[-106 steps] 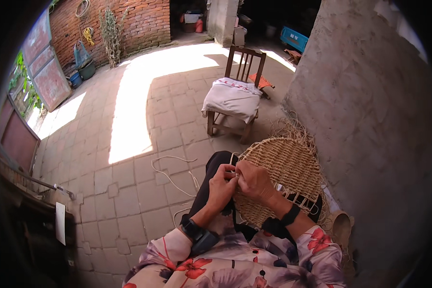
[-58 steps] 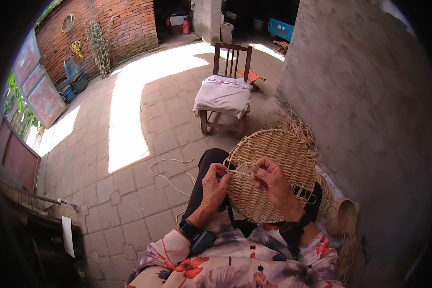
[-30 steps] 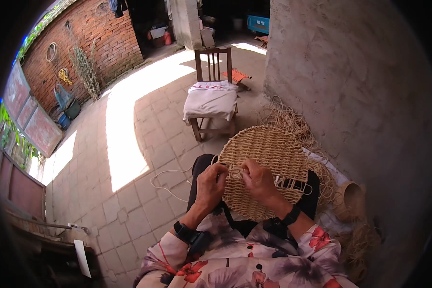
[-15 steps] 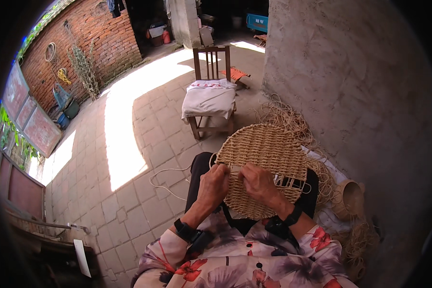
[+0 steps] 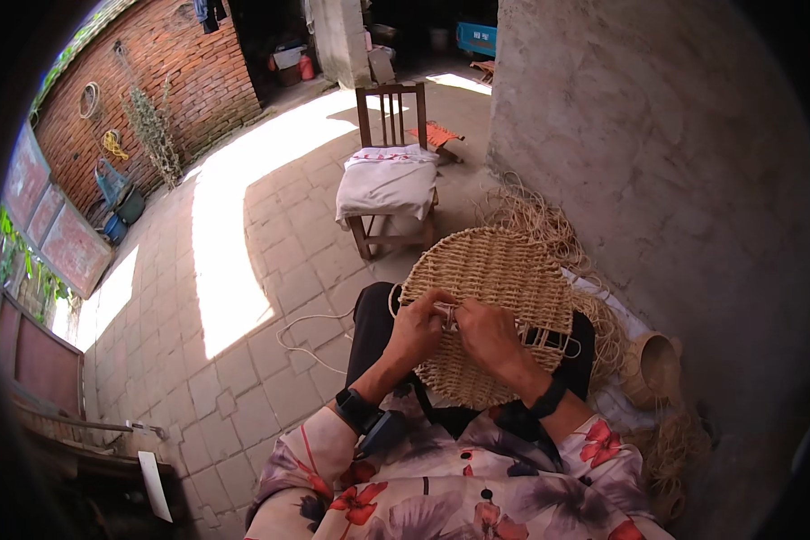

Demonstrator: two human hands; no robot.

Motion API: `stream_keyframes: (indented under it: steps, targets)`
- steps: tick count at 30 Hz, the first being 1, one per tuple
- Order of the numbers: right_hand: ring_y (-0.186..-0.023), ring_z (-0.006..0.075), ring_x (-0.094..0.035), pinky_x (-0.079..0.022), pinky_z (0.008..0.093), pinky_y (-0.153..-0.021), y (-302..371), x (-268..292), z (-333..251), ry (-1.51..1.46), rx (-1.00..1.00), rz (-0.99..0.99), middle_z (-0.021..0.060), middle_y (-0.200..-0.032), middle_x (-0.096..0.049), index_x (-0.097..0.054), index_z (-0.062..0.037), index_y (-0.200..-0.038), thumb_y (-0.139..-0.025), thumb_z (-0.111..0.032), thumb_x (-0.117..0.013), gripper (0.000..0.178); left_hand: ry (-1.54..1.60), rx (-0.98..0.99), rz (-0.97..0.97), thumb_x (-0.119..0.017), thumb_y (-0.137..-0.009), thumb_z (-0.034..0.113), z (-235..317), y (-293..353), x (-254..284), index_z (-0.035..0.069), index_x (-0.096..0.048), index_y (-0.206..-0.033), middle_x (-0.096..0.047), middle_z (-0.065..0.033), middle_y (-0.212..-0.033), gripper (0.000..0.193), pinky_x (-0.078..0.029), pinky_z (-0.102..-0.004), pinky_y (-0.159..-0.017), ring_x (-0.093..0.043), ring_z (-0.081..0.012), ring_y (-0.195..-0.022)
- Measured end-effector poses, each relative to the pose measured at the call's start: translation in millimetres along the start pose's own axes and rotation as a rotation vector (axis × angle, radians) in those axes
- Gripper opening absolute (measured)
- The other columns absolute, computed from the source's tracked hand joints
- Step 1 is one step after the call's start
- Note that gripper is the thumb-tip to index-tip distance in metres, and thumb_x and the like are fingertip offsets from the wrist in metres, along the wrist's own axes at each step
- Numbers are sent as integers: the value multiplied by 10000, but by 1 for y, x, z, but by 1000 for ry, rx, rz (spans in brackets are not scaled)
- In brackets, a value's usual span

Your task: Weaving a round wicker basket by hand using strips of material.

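Pinching strand (image 5: 448,314), hands (image 5: 416,333) (image 5: 491,337) close together near left edge of woven mat (image 5: 497,265); paving (image 5: 283,238) stretches left, wall (image 5: 657,171) right.

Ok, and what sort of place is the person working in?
Probably a home courtyard: there is paving with patches of sunlight, a red brick wall, and what looks like a metal gate with greenery beside it.

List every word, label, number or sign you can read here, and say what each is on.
No text reads clearly.
Blue panel at the back: white marks, too small to read.
White cloth on the wooden chair: red marks, too blurred to tell whether they are lettering.
Woven piece: none visible.
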State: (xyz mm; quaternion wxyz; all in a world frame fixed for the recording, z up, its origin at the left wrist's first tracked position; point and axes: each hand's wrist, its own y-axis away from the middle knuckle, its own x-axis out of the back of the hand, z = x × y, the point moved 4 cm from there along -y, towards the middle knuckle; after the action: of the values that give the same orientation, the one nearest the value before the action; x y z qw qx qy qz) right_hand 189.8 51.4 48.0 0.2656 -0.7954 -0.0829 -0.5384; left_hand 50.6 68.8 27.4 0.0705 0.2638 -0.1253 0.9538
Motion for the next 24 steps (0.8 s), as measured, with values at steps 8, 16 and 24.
stream_keyframes:
  steps: [8,16,24]
  targets:
    - [-641,255,-624,-497,395,-551,6,9,16,-335,-94,127,114,-790,-631,-576,-32,-798,-826,-101,-590,75,18,-24,267,-600,-843,15,20,35,33,30,-589,-1083,-653,-91,-822,241,-502,-281,-638,-615,-136,-674]
    - [-534,28,-415,-324,207,-453,50,19,55,-1418,-570,-139,-17,-754,-526,-517,-52,-992,-898,-122,-632,164,14,-18,204,-635,-827,31,-9,65,14,6,-558,-934,-623,-97,-776,134,-509,-338,-687,-637,-215,-720]
    - [-630,30,-465,-390,230,-557,83,49,57,-895,-470,-77,-37,-670,-532,-635,-11,-892,-878,-125,-713,138,-14,-98,157,-604,-879,51,15,55,11,18,-586,-1041,-625,-84,-830,165,-509,-294,-618,-631,-154,-658]
